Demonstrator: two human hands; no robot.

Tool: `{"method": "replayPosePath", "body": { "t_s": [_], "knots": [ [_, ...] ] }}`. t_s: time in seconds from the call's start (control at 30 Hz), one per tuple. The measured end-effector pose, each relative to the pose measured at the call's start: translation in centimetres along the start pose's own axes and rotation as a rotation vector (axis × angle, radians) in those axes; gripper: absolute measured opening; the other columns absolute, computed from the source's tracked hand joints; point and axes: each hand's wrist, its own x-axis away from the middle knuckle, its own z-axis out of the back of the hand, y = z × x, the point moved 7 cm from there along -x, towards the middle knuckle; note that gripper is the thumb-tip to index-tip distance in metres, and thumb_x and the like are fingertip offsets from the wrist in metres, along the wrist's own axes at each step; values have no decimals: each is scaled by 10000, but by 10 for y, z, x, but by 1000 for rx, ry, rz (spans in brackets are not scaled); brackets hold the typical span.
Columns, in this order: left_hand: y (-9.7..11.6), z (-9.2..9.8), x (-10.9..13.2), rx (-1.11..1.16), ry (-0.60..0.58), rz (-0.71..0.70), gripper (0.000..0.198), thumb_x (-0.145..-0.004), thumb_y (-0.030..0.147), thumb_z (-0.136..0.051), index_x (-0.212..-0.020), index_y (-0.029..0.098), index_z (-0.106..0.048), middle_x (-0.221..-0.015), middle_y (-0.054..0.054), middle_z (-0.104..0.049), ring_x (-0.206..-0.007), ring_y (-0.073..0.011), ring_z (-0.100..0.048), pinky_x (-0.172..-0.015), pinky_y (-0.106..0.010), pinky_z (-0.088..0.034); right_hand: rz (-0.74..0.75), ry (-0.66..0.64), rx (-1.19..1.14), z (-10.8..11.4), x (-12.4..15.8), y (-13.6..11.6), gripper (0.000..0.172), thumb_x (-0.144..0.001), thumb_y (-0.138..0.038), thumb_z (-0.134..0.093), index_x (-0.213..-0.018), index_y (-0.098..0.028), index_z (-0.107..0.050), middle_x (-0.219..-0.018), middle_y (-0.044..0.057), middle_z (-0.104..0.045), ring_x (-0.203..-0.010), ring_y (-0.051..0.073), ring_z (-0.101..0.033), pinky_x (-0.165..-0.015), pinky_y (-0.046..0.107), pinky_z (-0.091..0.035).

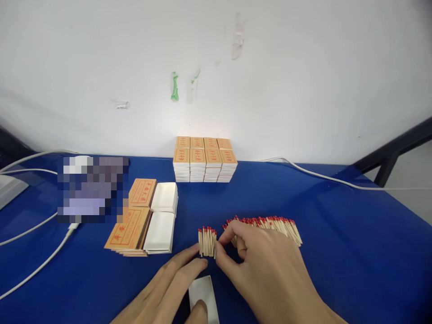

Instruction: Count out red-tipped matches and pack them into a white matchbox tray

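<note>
On the blue table (pixel 337 270), the left hand (pixel 168 292) and right hand (pixel 266 270) press a small bundle of matches (pixel 207 241) between their fingertips, just left of the long row of matches (pixel 270 225), with a white tray (pixel 202 297) under the left hand.

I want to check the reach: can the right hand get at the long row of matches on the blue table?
Probably yes. The right hand already rests at the near left end of the long row of matches, with nothing between them; the small bundle of matches stands to its left, out of the way.
</note>
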Motion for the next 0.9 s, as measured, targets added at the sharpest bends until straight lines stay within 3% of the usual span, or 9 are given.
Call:
{"method": "replayPosePath", "body": {
  "t_s": [0.2,0.47,0.63,0.77,0.9],
  "knots": [
    [-6,-1,-4,-23,-7,-7,453,-1103,255,-413,-1498,373,-598,-1549,43,-703,-1395,-239,-720,-1148,-378,-638,-39,-22,57,-5,-3,1,193,-898,-307,-747,-705,-296,-730,-546,-60,-683,-470,184,-648,-504,315,-298],
    [-17,-19,-11,-20,-27,-4,492,-1122,258,-339,-1506,418,-601,-1551,122,-688,-1420,-183,-696,-1208,-299,-583,49,-5,-23,2,2,-6,272,-970,-307,-656,-705,-298,-716,-583,-77,-699,-440,134,-578,-475,305,-305],
    [-19,-22,-5,-31,-18,-16,511,-1118,311,-351,-1580,451,-518,-1676,168,-563,-1448,-206,-675,-1203,-292,-583,91,118,85,17,7,3,229,-985,-308,-675,-764,-314,-738,-627,-82,-735,-509,166,-681,-504,315,-377],
    [-20,-18,4,-57,-4,-18,544,-1094,356,-483,-1632,439,-476,-1693,126,-555,-1444,-250,-681,-1189,-316,-601,134,161,199,16,12,7,190,-987,-259,-652,-886,-331,-796,-778,-71,-821,-621,204,-768,-538,332,-432],
    [-18,-13,5,-92,10,-37,505,-1104,333,-505,-1607,364,-541,-1654,58,-609,-1422,-230,-699,-1194,-293,-589,192,205,275,14,18,2,271,-1028,-227,-583,-903,-310,-809,-799,-37,-830,-655,221,-780,-559,352,-458]
  ]
}}
